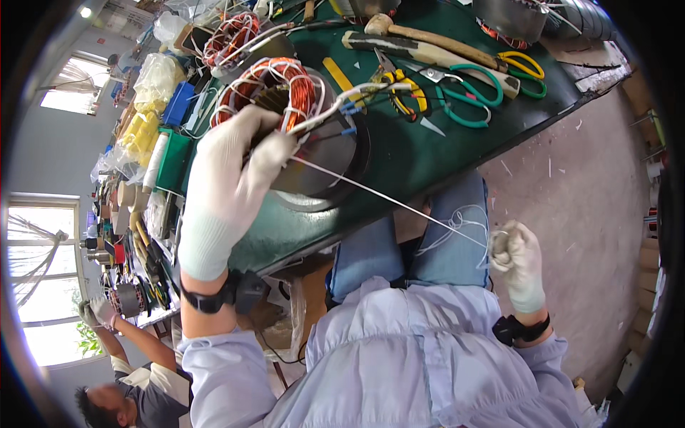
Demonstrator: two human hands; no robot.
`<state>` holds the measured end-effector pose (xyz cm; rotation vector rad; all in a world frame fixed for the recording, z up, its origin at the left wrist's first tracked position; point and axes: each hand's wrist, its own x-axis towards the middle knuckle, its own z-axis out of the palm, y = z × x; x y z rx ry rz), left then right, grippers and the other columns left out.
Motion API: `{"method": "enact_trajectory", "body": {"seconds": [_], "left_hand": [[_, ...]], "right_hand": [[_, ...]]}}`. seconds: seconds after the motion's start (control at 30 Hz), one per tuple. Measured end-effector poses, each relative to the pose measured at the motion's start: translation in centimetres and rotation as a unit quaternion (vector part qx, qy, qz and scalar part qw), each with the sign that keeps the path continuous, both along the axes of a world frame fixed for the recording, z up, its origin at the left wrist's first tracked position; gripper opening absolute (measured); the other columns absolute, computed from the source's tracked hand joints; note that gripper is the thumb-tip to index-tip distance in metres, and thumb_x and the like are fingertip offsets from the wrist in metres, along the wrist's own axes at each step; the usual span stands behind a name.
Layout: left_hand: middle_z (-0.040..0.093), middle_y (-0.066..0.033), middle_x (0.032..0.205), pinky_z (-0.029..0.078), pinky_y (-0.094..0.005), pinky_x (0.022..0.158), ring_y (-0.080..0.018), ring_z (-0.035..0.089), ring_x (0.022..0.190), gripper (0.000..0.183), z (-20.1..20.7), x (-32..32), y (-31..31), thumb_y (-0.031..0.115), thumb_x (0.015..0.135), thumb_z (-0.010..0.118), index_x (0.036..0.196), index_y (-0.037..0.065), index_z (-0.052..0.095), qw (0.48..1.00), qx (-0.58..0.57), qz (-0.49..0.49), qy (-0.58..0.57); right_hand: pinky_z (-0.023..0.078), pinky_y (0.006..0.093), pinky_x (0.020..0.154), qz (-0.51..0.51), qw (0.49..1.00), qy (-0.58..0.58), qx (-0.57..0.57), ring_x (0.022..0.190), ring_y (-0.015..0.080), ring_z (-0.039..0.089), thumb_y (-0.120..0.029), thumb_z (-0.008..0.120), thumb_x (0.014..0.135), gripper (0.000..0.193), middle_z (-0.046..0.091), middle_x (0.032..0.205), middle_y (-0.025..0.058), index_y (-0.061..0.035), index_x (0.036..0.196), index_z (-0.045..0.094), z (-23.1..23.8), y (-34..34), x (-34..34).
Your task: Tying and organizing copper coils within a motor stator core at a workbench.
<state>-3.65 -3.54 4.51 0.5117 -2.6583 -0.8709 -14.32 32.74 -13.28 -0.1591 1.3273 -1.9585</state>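
Observation:
On the green bench a motor stator (332,153) with a ring of copper windings (303,98) stands on end, white cord laced around the coils. My gloved left hand (232,160) is closed on the near left of the winding ring, its fingertips partly hidden inside. From beside my left thumb a white lacing cord (385,195) runs taut, down and right over my lap. Its other end is in my closed, gloved right hand (516,257), out past the bench edge, with loose loops hanging beside it. White-sleeved lead wires (330,110) stick out from the stator toward the right.
Right of the stator lie yellow-handled cutters (403,93), green-handled scissors (464,96), a wooden mallet (428,36) and a pale wooden bar (407,50). Another wound stator (232,43) stands behind. A green box (173,160) sits at left. A co-worker (146,378) works at lower left.

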Motion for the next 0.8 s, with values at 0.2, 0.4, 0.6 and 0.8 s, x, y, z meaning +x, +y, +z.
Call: {"method": "enact_trajectory", "body": {"seconds": [0.2,0.4,0.6,0.8], "left_hand": [[0.052,0.0025,0.064,0.039,-0.025,0.057,-0.0048,0.048,0.063,0.033,-0.7,-0.8,0.9,0.025,0.095,0.067,0.078,-0.002,0.061,0.996,0.036,0.073,0.032],[0.068,-0.0158,0.108,0.05,-0.0359,0.09,-0.0246,0.066,0.1,0.042,-0.8,-0.1,0.6,0.03,0.083,0.08,0.11,0.002,0.066,0.988,-0.113,-0.027,0.103],[0.064,-0.0084,0.128,0.038,-0.0511,0.11,-0.0342,0.052,0.128,0.027,-1.1,-2.3,3.3,0.017,0.069,0.081,0.091,0.009,0.068,0.848,-0.485,-0.153,0.15],[0.053,-0.0154,0.147,0.037,-0.0441,0.114,-0.0241,0.052,0.132,0.033,-7.3,5.8,0.2,0.029,0.109,0.048,0.113,0.0,0.063,0.887,0.252,0.144,0.358]], "right_hand": [[0.027,0.0205,0.049,0.033,0.999,-0.017,0.028,0.055,0.0039,0.036,-0.052,0.068,0.097,0.054,0.057,0.074,0.0028,0.0019,0.094,0.06,-0.5,-1.4,1.2],[0.041,0.0231,0.058,0.178,0.981,0.003,0.071,0.065,0.0065,0.05,-0.059,0.067,0.094,0.06,0.067,0.083,0.0056,0.0014,0.096,0.064,-1.5,-0.4,3.8],[0.044,0.0219,0.065,0.236,0.971,-0.034,0.035,0.072,0.0071,0.054,-0.053,0.064,0.099,0.055,0.067,0.089,0.0048,0.0018,0.102,0.065,-1.8,-1.6,4.1],[0.031,0.0212,0.048,-0.001,0.973,-0.164,-0.164,0.054,0.0063,0.041,-0.052,0.056,0.103,0.051,0.061,0.085,0.0064,-0.0006,0.105,0.059,-4.0,-0.4,2.8]]}}
